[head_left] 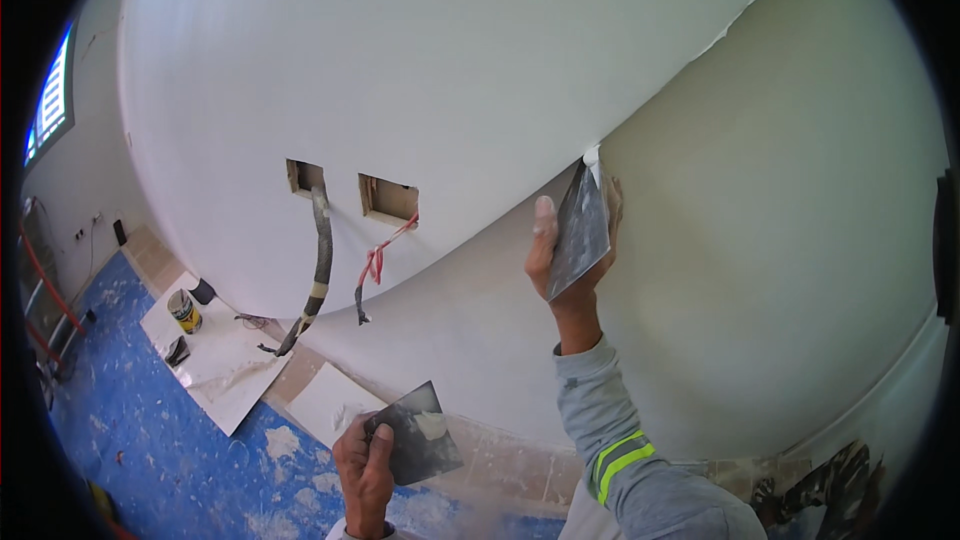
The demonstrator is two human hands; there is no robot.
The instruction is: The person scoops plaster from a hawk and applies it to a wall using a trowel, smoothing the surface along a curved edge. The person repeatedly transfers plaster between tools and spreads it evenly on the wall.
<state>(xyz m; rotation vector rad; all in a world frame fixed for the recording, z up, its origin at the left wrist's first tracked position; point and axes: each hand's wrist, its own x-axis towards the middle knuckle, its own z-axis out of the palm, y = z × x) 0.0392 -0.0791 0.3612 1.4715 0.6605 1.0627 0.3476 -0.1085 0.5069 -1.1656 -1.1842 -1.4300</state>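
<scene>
A smooth, matte white wall [450, 50] surrounds a wide rectangular opening [389, 200] with raw, tan inner sides. From the wide opening's right edge hang thin red wires [374, 262], kinked and dark at the tip. To its left, a smaller opening [300, 176] lets out a thick, dark grey cable [322, 250] with pale bands, bending downward.

To the right of the wide opening, the right hand [578, 307] grasps a thin, flat grey plate [580, 230], its face streaked and scuffed; a soft lump of white paste [592, 159] sits at the plate's top, by the wall's edge. The hand is raised, thumb upright beside the plate, fingers behind it, the grey sleeve [598, 395] slanting up toward it.

Below the wide opening, the left hand [362, 467] grasps a dark square plate [418, 445], turned cornerwise and carrying a pale dab [431, 426]; the thumb lies against its face. Well below and left of the opening, a cylindrical can [184, 311] stands on a creased white sheet [225, 375] over the spattered blue floor [195, 460].
</scene>
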